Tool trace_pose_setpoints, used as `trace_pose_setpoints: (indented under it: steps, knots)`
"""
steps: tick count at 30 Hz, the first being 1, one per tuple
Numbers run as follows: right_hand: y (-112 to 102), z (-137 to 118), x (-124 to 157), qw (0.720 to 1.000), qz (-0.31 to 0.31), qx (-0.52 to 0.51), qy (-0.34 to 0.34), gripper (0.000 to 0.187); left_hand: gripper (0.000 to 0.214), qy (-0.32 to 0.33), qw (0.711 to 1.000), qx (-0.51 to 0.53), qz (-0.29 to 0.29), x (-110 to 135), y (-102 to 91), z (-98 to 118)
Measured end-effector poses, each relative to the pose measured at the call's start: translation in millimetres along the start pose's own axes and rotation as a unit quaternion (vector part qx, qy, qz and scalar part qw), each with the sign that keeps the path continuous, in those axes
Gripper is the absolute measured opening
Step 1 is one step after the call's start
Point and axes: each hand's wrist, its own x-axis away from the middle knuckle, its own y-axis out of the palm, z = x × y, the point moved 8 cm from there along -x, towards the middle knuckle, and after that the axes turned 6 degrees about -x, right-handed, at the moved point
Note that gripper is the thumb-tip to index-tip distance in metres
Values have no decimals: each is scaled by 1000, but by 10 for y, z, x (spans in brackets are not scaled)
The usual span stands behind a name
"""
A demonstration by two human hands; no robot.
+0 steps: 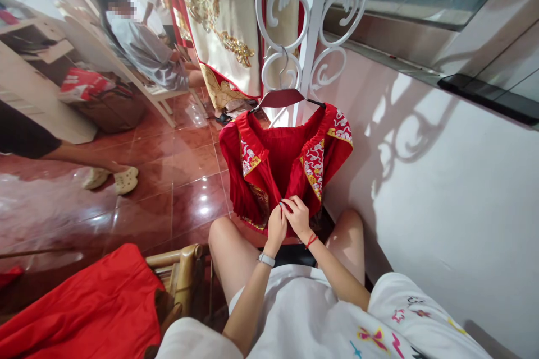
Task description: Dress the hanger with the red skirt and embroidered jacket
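Note:
In front of me a red garment (pixel 286 151) with embroidered white and gold panels hangs on a dark hanger (pixel 284 98). The hanger's hook is caught on the white scrollwork stand. My left hand (pixel 277 227), with a pale watch at the wrist, pinches the garment's front edge. My right hand (pixel 298 217), with a red string bracelet, grips the same edge right beside it. The fingertips of both hands meet at the middle of the front opening. Between them the pinched cloth is mostly hidden, and any small fastener there cannot be made out.
The white scrollwork stand (pixel 316 17) rises behind the garment, with a cream gold-embroidered cloth (pixel 227 17) hanging left of it. Red fabric (pixel 92 303) lies over a bamboo chair (pixel 189 263) at lower left. A wall (pixel 455 190) stands close on the right. Other people are at left.

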Motion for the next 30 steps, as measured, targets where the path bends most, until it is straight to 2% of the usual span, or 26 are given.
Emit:
trace_pose_setpoints:
  steps: [6, 11, 14, 20, 22, 24, 26, 28, 30]
  knots:
    - [83, 80, -27, 996, -27, -69, 53, 21, 33, 11, 1000, -2, 7, 21, -11, 20]
    - [-5, 101, -214, 989, 44, -98, 105, 17, 39, 4, 1000, -16, 17, 37, -49, -15]
    - [-129, -34, -583, 990, 90, -84, 68, 17, 37, -5, 998, -44, 35, 48, -83, -66]
    - [-413, -535, -1585, 986, 156, -36, -50, 18, 38, 16, 992, -75, 100, 50, -277, -12]
    - [-450, -672, -1769, 983, 168, -26, -70, 18, 40, 15, 989, -75, 125, 36, -347, 4]
    - [-453, -744, -1823, 982, 175, -19, -70, 17, 41, 9, 989, -70, 132, 32, -365, -7]
    - [-427, -748, -1791, 985, 162, -17, -59, 17, 41, -2, 991, -61, 120, 50, -347, -50]
    - [-437, -697, -1741, 989, 135, -28, -49, 17, 40, -9, 997, -32, 73, 65, -317, -94]
    - [-614, -568, -1732, 987, 150, -37, -33, 16, 33, -1, 1000, 0, 14, 30, -388, -68]
